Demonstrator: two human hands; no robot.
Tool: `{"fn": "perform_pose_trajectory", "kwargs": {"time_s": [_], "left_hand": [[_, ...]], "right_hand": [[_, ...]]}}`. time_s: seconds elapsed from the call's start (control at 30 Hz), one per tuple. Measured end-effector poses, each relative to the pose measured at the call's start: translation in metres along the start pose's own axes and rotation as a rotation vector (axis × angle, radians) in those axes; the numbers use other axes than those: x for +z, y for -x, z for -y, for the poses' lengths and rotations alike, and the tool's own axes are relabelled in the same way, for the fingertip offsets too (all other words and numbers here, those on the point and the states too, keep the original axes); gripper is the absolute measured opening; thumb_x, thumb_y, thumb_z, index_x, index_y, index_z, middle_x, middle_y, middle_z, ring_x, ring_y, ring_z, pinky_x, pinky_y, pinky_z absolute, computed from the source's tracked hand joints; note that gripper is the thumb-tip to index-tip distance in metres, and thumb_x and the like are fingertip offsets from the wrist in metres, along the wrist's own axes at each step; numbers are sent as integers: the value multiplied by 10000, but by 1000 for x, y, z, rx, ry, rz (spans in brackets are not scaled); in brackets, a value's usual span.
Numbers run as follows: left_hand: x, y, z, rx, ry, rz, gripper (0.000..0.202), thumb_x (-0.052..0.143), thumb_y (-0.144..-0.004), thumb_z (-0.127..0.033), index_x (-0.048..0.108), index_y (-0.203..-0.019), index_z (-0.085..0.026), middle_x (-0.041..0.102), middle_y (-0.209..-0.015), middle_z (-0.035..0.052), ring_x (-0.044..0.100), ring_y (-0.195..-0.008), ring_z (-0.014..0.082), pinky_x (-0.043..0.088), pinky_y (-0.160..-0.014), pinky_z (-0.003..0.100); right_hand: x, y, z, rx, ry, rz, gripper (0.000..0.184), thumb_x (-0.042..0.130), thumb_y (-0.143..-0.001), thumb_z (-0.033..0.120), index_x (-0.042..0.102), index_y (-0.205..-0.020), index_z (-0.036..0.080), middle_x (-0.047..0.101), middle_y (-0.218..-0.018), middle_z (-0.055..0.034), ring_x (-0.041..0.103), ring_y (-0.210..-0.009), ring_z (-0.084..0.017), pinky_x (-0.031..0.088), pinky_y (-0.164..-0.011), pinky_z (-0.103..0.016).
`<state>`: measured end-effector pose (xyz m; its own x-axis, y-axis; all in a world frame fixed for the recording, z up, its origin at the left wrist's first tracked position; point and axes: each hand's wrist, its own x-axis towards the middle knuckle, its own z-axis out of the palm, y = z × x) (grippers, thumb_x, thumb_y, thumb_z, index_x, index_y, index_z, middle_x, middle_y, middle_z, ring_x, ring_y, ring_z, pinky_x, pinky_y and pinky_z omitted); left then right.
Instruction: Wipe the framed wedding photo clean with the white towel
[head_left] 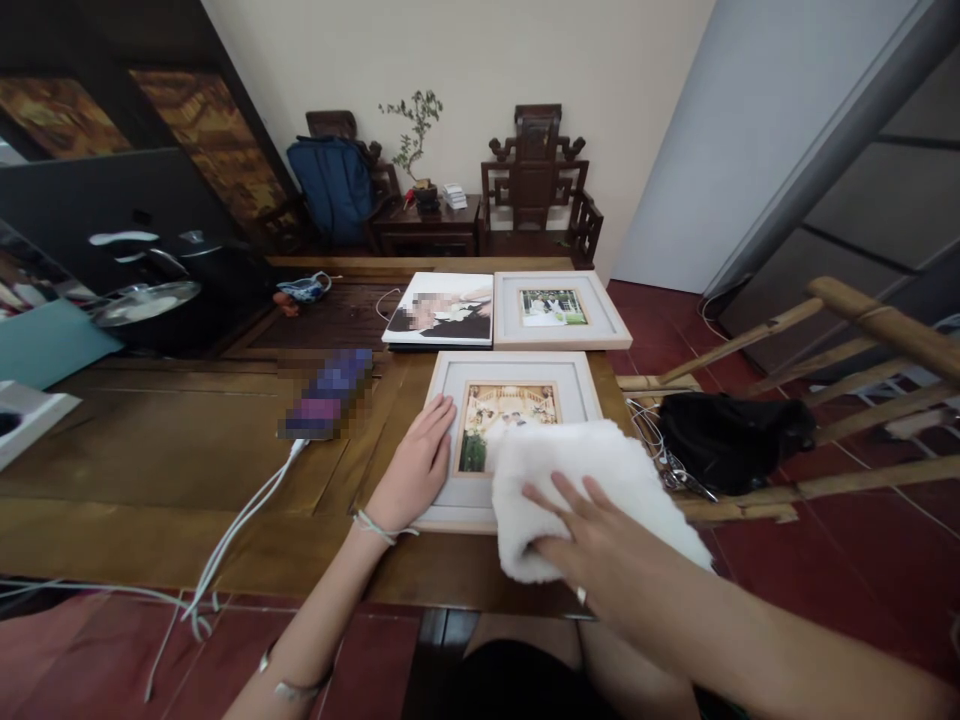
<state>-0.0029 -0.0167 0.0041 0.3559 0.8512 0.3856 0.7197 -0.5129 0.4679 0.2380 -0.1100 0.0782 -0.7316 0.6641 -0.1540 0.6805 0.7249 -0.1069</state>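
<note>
A white picture frame (517, 375) with a photo lies flat on the wooden table (187, 470) in front of me. My left hand (416, 462) rests flat on the frame's left border, fingers stretched out. My right hand (592, 535) presses flat on a fluffy white cloth (577, 470) that covers the frame's lower right part. The fingers of that hand are spread on the cloth.
A second white frame (559, 310) and a photo print (442, 310) lie further back. A blurred phone (326, 393) with a white cable (240, 520) sits to the left. A black bag (724, 440) rests on bamboo poles at right. Dark chairs stand by the wall.
</note>
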Motion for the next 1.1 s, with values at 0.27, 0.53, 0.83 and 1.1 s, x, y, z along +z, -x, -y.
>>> {"fn": "perform_pose_trajectory", "kwargs": {"time_s": [0.27, 0.53, 0.83, 1.1], "left_hand": [[-1, -1, 1, 26, 17, 12, 434, 330, -924, -191, 460, -1324, -83, 454, -1398, 161, 323, -1360, 237, 293, -1116, 488], [-1, 0, 1, 14, 22, 8, 428, 336, -926, -192, 463, -1322, -90, 460, -1396, 151, 321, -1362, 223, 298, -1118, 472], [1, 0, 1, 5, 24, -14, 431, 342, -920, -188, 465, -1325, -108, 456, -1399, 147, 327, -1359, 233, 291, -1119, 482], [-1, -1, 1, 28, -17, 27, 437, 327, -922, -180, 456, -1323, -62, 443, -1402, 176, 308, -1367, 241, 286, -1123, 475]], "right_hand": [[5, -37, -58, 100, 55, -216, 541, 485, -723, -35, 563, -1210, 188, 395, -1440, -111, 254, -1351, -349, 257, -1071, -573], [-3, -87, -121, 224, 245, -304, 464, 500, -775, 18, 557, -1219, 139, 382, -1436, -169, 249, -1337, -406, 234, -1036, -638], [-2, -6, -23, 6, 42, -13, 480, 559, -737, 11, 586, -1182, 188, 396, -1426, -166, 325, -1302, -409, 332, -993, -623], [7, -11, -13, 4, -41, -58, 531, 515, -724, -19, 562, -1206, 199, 333, -1468, -137, 230, -1345, -388, 296, -1030, -615]]}}
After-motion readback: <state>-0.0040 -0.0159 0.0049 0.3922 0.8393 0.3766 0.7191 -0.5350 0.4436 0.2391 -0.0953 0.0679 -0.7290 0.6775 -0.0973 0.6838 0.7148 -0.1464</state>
